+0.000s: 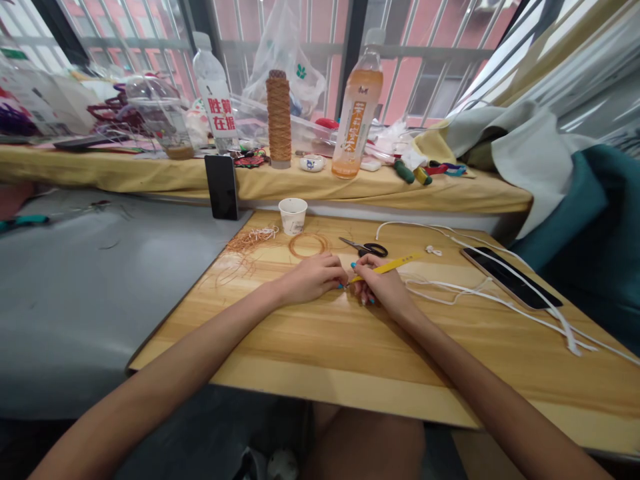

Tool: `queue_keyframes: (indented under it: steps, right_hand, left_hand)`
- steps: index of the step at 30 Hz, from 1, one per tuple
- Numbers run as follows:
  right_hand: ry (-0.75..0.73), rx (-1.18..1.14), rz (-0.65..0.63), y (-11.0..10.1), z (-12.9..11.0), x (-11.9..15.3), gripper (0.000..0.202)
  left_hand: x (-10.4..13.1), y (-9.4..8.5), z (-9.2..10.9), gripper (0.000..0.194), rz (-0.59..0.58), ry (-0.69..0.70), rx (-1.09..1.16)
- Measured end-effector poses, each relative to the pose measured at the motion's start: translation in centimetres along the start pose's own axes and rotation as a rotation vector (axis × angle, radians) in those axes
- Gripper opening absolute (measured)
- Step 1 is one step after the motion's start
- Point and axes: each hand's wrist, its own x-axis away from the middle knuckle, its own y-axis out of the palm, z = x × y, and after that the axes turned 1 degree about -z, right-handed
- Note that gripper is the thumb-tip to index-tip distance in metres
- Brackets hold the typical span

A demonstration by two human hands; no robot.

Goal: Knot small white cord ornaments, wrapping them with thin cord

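My right hand (375,283) is closed like a pen grip around a slim yellow tool (397,264) with a narrow metallic tip; its exact kind is unclear. The tip points left and down, close to the fingertips of my left hand (320,277). Those left fingers are curled and pressed together low over the wooden board (300,347). Whatever they pinch is too small to make out. Just beyond my hands lie black-handled scissors (367,249) and a coil of thin orange-brown cord (309,245). White cord (465,288) trails off to the right of my right hand.
Behind the coil stands a paper cup (293,217), beside loose thread scraps (250,241). One phone (510,277) lies at right; another (221,188) leans against the ledge. A cloth-covered ledge (125,170) carries a thread spool (279,120), bottles (357,113) and clutter.
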Motion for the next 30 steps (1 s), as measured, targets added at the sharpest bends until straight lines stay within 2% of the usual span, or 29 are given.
queue_keyframes:
  steps: [13, 22, 27, 30]
  right_hand:
    - [-0.064, 0.052, 0.008, 0.6, -0.4, 0.7, 0.009]
    - [0.024, 0.071, 0.009, 0.3, -0.4, 0.1, 0.007]
    - [-0.110, 0.117, 0.030, 0.7, -0.2, 0.8, 0.008]
    - [-0.264, 0.314, 0.056, 0.9, -0.1, 1.2, 0.009]
  left_hand:
    - [0.1, 0.0, 0.0, 0.025, 0.043, 0.057, -0.028]
    - [0.2, -0.2, 0.3, 0.023, 0.026, 0.086, -0.165]
    - [-0.1, 0.1, 0.8, 0.019, 0.018, 0.027, -0.147]
    - [-0.2, 0.3, 1.0, 0.016, 0.006, -0.006, -0.159]
